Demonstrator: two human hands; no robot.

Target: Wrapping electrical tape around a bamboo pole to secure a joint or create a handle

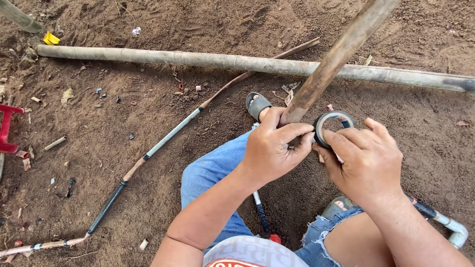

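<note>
My left hand point(273, 151) grips the lower end of a brown bamboo pole point(336, 59) that slants up to the top right. My right hand point(363, 160) holds a roll of black tape point(330, 119) right against the pole's end, thumb and fingers pinched near the roll's edge. Both hands meet above my knees in blue denim shorts point(213, 173). The pole's tip is hidden behind my left fingers.
A long pale bamboo pole point(198, 58) lies across the dirt behind. A thin curved stick point(163, 138) wrapped in black and white tape runs left of my leg. A red object point(7, 128) sits at the left edge, a taped white pipe point(448, 225) at lower right.
</note>
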